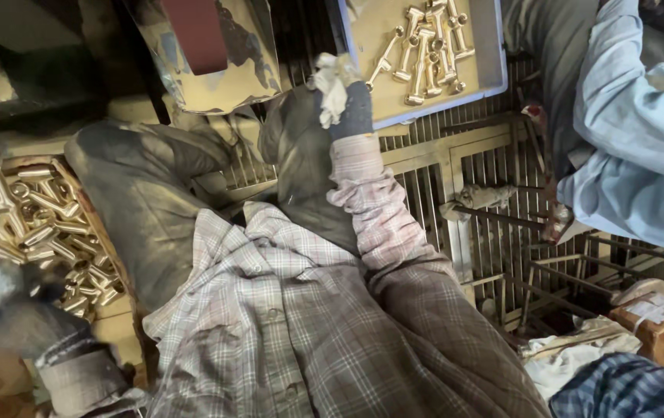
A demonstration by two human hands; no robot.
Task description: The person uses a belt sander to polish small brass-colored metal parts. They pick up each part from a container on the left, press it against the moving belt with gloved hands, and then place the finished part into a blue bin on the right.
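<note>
At upper centre, the gloved right hand (343,97) reaches to the near edge of a blue tray (494,54) of brass fittings (428,50), its fingers pinched around a white rag (333,83). Low at the left, the gloved left hand (10,298) is blurred beside a heap of brass parts (34,228) in a box, and whether it grips anything I cannot tell. Between the 2 hands lie the person's dark trousers (146,201) and checked shirt (285,325), with a metal grate (456,178) beyond and another person's pale blue sleeve (641,131) at far right.
</note>
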